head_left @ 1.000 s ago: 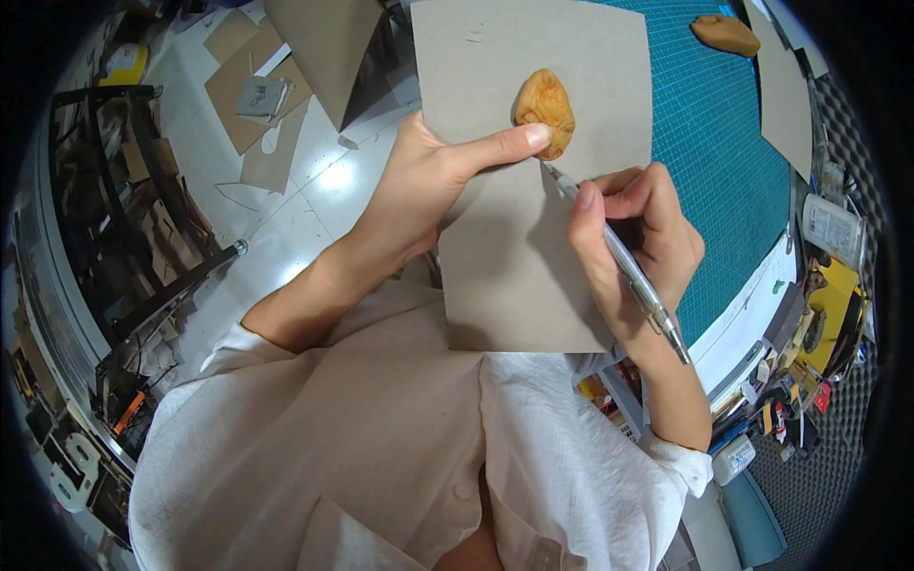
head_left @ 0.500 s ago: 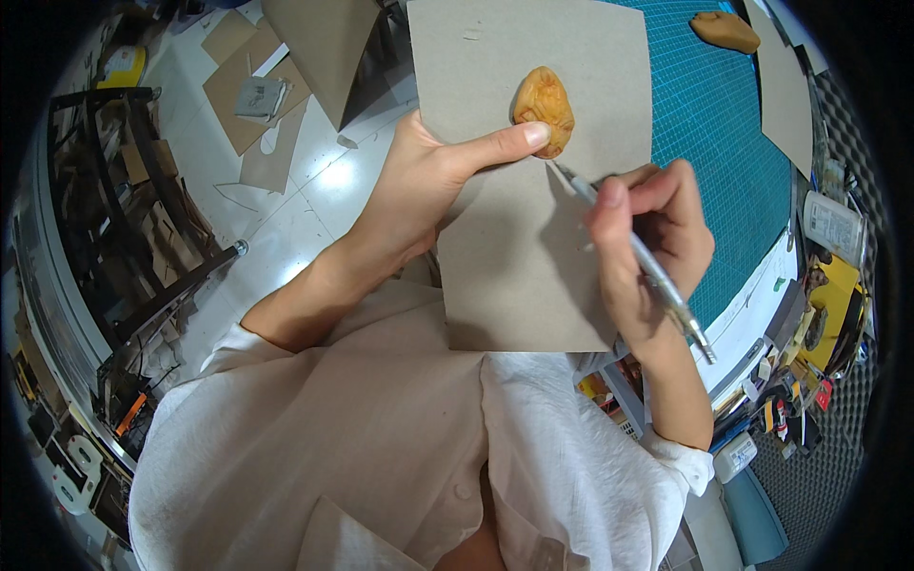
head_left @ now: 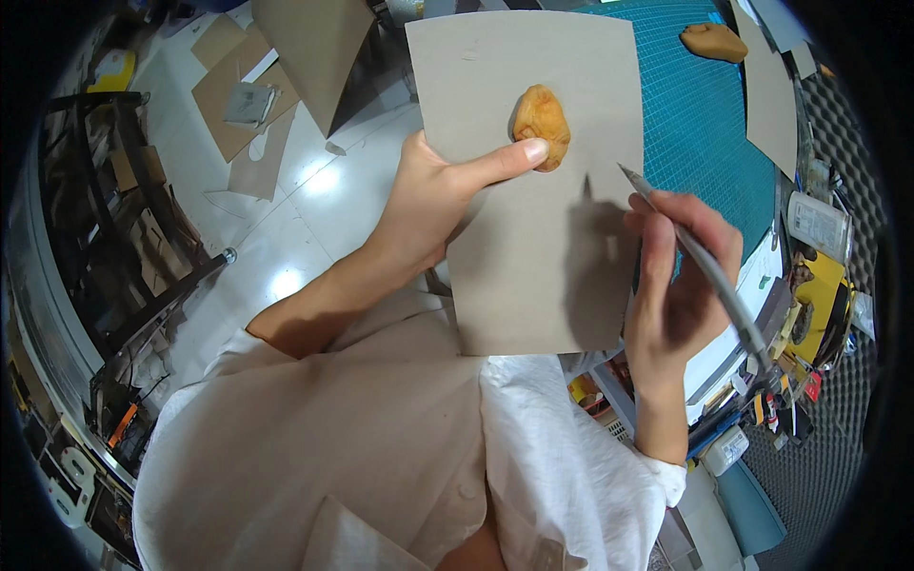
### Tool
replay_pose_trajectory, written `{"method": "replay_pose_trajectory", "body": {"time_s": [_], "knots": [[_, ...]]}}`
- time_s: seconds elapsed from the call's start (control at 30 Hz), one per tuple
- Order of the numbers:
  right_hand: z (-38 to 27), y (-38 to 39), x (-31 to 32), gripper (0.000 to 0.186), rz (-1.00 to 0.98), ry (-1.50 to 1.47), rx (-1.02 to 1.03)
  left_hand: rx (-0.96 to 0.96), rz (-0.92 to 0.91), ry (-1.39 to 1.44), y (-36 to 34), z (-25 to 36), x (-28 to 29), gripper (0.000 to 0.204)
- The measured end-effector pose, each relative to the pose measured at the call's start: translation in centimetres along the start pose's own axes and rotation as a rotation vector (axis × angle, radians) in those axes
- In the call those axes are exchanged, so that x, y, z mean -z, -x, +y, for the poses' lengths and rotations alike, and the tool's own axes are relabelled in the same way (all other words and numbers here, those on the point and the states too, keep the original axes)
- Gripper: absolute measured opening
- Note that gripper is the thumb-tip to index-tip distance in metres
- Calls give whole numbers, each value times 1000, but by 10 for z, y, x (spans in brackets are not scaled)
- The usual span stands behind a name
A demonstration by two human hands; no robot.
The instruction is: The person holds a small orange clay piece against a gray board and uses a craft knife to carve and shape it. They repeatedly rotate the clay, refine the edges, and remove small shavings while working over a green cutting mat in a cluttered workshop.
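A grey-brown sheet of cardboard point(head_left: 514, 247) is held up in front of me. On its upper half lies an orange-brown lump of modelling clay point(head_left: 540, 116) with a creased surface. My left hand point(head_left: 447, 186) grips the sheet's left edge, its thumb pressing on the lump's lower end and its other fingers hidden underneath. Over the sheet's right edge, my right hand point(head_left: 681, 276) pinches a slim silver pen-like tool point(head_left: 709, 262) with a pointed tip. That tip is apart from the clay, to its lower right.
A teal cutting mat point(head_left: 709, 133) lies to the right, with a second brown clay piece point(head_left: 714, 43) at its far end. Small tools and a white container point(head_left: 817, 226) crowd the right side. At left are a dark metal frame point(head_left: 124, 200) and cardboard offcuts point(head_left: 228, 124) on the floor.
My right hand has drawn the pointed tool away from the clay's lower end, to the right. The sheet and the clay have shifted slightly downward in view, with my left thumb still on the clay.
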State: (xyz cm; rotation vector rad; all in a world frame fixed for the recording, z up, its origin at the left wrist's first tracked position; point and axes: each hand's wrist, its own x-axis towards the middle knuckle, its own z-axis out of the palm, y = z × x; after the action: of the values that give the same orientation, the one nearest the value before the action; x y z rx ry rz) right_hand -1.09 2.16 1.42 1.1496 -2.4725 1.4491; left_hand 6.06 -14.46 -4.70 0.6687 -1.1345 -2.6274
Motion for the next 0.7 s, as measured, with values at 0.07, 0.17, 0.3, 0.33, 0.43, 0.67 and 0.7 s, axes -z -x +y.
{"method": "replay_pose_trajectory", "body": {"time_s": [0.07,0.17,0.3,0.33,0.43,0.67,0.7], "knots": [[-2,1,-3,19,25,83,109,-2,25,17,1,-1,-1,34],[-6,12,-23,32,17,295,213,-2,48,35,4,-2,-4,36],[-6,22,-36,40,6,285,217,25,34,7,6,-3,-4,40],[-6,22,-38,41,10,295,207,32,38,5,6,-3,-4,39],[-9,23,-41,43,-14,334,208,17,50,43,6,-6,-4,39],[-10,6,-20,26,-45,375,106,-6,93,60,3,-8,-3,33],[-6,3,-16,25,-12,315,-9,-1,92,53,4,-7,-2,33]]}}
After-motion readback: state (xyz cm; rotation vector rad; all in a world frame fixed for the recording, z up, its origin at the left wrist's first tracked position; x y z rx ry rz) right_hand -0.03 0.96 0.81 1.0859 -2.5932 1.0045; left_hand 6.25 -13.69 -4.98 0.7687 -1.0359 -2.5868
